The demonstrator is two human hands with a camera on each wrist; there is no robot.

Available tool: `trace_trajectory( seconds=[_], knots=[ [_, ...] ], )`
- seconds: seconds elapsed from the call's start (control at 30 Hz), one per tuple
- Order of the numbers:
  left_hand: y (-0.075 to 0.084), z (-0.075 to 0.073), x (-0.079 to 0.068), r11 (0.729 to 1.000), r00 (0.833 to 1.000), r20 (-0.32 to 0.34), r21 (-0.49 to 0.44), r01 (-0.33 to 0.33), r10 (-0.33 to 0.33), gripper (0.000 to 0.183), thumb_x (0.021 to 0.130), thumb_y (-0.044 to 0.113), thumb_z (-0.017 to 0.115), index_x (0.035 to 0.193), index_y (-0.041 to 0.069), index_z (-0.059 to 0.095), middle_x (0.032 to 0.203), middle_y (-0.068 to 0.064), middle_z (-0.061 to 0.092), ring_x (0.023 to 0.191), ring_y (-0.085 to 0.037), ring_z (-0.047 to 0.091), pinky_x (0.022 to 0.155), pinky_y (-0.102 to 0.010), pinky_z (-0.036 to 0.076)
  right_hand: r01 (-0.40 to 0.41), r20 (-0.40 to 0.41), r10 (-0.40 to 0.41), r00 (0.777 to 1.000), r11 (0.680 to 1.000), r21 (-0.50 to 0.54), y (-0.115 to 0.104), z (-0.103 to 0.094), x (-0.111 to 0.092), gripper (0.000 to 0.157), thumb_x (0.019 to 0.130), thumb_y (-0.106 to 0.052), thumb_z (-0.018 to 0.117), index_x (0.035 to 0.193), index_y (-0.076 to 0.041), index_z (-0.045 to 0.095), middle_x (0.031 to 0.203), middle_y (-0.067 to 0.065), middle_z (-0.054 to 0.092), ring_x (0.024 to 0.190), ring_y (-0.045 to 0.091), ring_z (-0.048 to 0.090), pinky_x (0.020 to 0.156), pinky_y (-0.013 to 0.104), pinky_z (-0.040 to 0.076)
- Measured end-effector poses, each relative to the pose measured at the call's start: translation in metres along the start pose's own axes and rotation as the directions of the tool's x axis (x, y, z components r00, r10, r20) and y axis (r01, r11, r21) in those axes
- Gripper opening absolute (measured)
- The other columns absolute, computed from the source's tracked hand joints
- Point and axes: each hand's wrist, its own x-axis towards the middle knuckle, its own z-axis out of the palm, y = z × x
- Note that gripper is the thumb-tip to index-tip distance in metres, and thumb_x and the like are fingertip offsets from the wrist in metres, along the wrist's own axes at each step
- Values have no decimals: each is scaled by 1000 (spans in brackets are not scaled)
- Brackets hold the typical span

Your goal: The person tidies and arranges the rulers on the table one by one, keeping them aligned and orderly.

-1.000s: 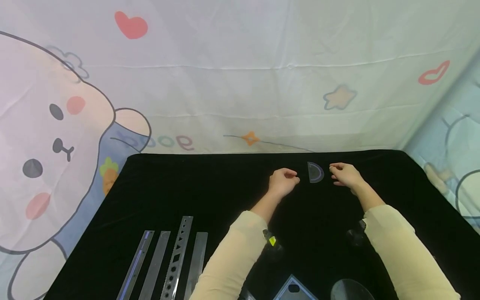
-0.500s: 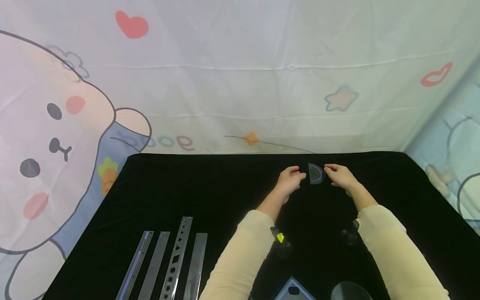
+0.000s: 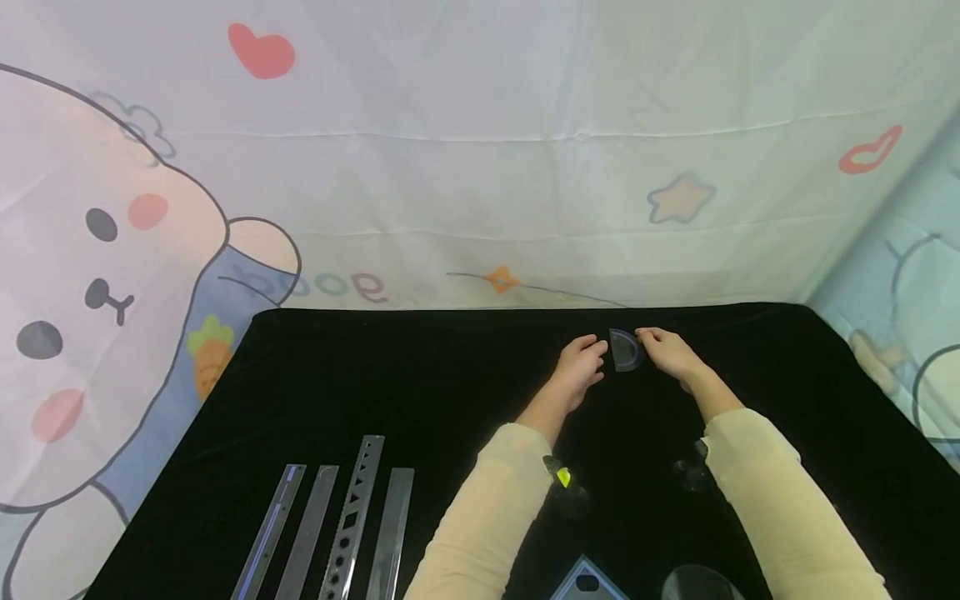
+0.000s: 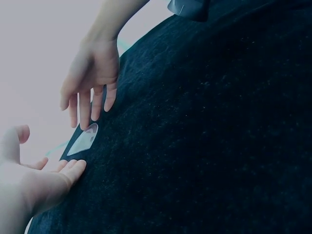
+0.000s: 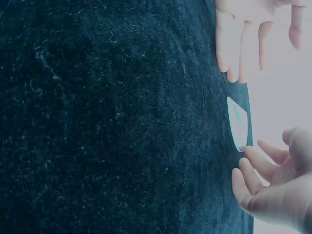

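Observation:
A clear half-round protractor [image 3: 626, 350] lies on the black cloth near its far edge, straight side to the left. My right hand [image 3: 670, 357] is on its curved side. In the right wrist view one fingertip of the right hand [image 5: 273, 180] meets the rounded edge of the protractor [image 5: 238, 124], fingers extended. On the straight side is my left hand [image 3: 576, 373], its fingertips close beside the edge. The left wrist view has the protractor [image 4: 84, 140] between the fingertips of the left hand [image 4: 41, 187] and the right hand [image 4: 95, 73]. Neither hand grips it.
Several long rulers, including one with cut-out shapes [image 3: 352, 517], lie side by side at the front left. A bluish set square [image 3: 588, 582] and a clear rounded piece [image 3: 699, 583] show at the front edge of view. A printed curtain [image 3: 480, 167] hangs behind the table.
Both hands have come inward toward the protractor, the right hand moving left up to its curved edge and the left hand moving right. The protractor has slid slightly left.

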Motion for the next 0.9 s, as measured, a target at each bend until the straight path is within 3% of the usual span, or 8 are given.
trace_trajectory(
  seconds=[0.33,0.63,0.9],
  knots=[
    [0,-1,1,999,999,12,-37,36,-35,38,97,23,44,130,4,45,132,-17,48,119,-32,48,98,-43,43,1,25,-7,1000,976,218,1,5,1,52,102,-28,16,142,6,21,144,28,27,131,41,30,103,50,36],
    [0,-1,3,995,998,31,-78,58,-56,43,98,29,40,132,2,41,134,-20,46,119,-32,48,99,-43,42,-46,66,17,998,877,479,-3,6,-5,51,102,-23,15,144,4,12,148,26,21,134,38,25,106,46,32],
    [1,0,1,992,997,37,-96,77,-74,47,98,31,39,135,2,37,134,-20,45,119,-34,48,98,-43,43,-94,89,52,995,809,580,-2,6,-7,50,102,-22,14,146,1,9,149,22,20,134,34,25,107,43,32]
  ],
)
